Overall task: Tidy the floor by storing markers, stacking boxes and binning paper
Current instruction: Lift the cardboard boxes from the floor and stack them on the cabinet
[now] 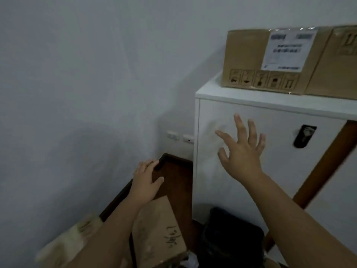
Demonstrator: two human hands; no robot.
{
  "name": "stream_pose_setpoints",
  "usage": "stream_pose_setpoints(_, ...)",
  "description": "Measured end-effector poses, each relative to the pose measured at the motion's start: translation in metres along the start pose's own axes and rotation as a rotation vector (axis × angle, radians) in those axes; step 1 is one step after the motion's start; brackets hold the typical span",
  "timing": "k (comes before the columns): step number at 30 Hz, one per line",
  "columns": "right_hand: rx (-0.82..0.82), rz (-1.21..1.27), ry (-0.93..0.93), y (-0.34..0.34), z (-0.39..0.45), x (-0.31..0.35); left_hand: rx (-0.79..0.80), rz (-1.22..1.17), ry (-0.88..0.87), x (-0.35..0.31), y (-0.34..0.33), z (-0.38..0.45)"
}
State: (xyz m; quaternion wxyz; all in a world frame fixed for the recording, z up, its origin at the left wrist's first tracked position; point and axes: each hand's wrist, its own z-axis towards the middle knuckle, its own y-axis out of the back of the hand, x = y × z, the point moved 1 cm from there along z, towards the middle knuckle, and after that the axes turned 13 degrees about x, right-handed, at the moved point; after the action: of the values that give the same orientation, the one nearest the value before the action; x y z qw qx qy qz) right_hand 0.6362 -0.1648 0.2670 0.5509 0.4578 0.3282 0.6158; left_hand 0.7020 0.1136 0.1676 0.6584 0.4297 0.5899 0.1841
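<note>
Two bare hands are in view, both empty. The left hand [147, 180] is relaxed with fingers loosely extended, low near the dark floor corner by the wall. The right hand [242, 149] is raised with fingers spread wide in front of the white cabinet [251, 190]; whether it touches the cabinet door cannot be told because of motion blur.

Two cardboard boxes stand side by side on top of the cabinet. The labelled box [247, 59] carries a white shipping label [287, 51]; its print is blurred and unreadable. Five handling pictograms run along its lower edge, too soft to identify. The second box [336, 62] is cut off by the right frame edge.

One further cardboard box [156, 233] lies on the floor beneath the left forearm, with dark handwriting on its face that cannot be read. Its lower part is cut off by the bottom edge.

One black bin [231, 240] stands just beside that box, against the cabinet front; its interior is too dark to make out. One crumpled white paper [192, 261] shows at the bottom edge between box and bin, partly cut off.

One black latch [304, 135] sits on the cabinet door. Two wall sockets [179, 136] are partly hidden behind the cabinet.
</note>
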Motion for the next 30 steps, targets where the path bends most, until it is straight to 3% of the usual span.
stream_pose_setpoints(2, 0.153, 0.075, -0.057, -0.048, -0.033, 0.021, 0.01, -0.035, 0.129, 0.047, -0.005, -0.04)
stream_pose_setpoints(4, 0.415, 0.101, -0.099, -0.093, -0.062, 0.044, -0.01, -0.052, 0.26, 0.088, -0.009, -0.079)
stream_pose_setpoints(10, 1.091, 0.212, -0.032, -0.198, -0.109, 0.132, -0.023, -0.085, 0.731, 0.204, -0.027, -0.187)
stream_pose_setpoints(14, 1.322, 0.555, -0.143, -0.241, -0.132, 0.175, 0.014, -0.21, 1.013, 0.271, -0.062, -0.241)
stream_pose_setpoints(16, 1.399, 0.706, -0.241, -0.259, -0.144, 0.197, -0.045, -0.297, 1.083, 0.29, -0.078, -0.263)
stream_pose_setpoints(18, 1.402, 0.755, -0.326, -0.277, -0.157, 0.214, -0.184, -0.55, 1.123, 0.345, -0.119, -0.282)
stream_pose_setpoints(22, 1.435, 0.949, -0.515, -0.329, -0.185, 0.232, -0.165, -0.878, 1.082, 0.392, -0.169, -0.305)
stream_pose_setpoints(26, 1.434, 1.199, -0.653, -0.393, -0.209, 0.229, -0.157, -0.985, 1.021, 0.345, -0.138, -0.294)
stream_pose_setpoints(30, 1.416, 1.307, -0.772, -0.363, -0.208, 0.249, -0.293, -1.126, 0.948, 0.332, -0.13, -0.284)
